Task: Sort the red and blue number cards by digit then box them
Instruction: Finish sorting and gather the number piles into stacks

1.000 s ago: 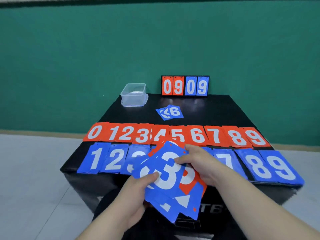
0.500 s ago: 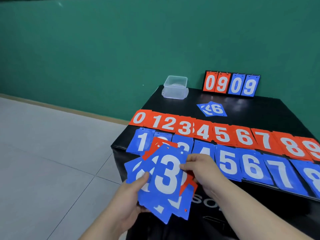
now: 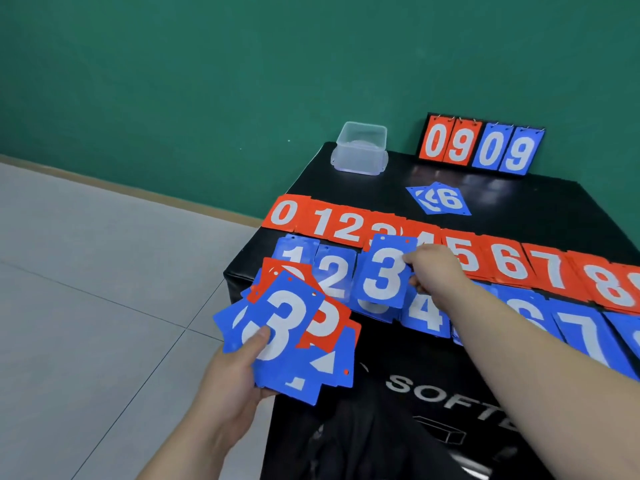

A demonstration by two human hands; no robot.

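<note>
The left hand [image 3: 221,386] gripped a messy fan of red and blue number cards [image 3: 294,337] near the black table [image 3: 519,202] edge, the right hand [image 3: 433,268] pinched a blue 3 card [image 3: 384,275] over the blue row [image 3: 426,313], then came the red row [image 3: 450,244] and a clear plastic box [image 3: 360,150] far back.

Green wall [image 3: 173,81], grey tiled floor [image 3: 86,306].

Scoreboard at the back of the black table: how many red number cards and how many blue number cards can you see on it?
Red cards: 2 (a 0 and a 9)
Blue cards: 2 (a 0 and a 9)
Total: 4
</note>
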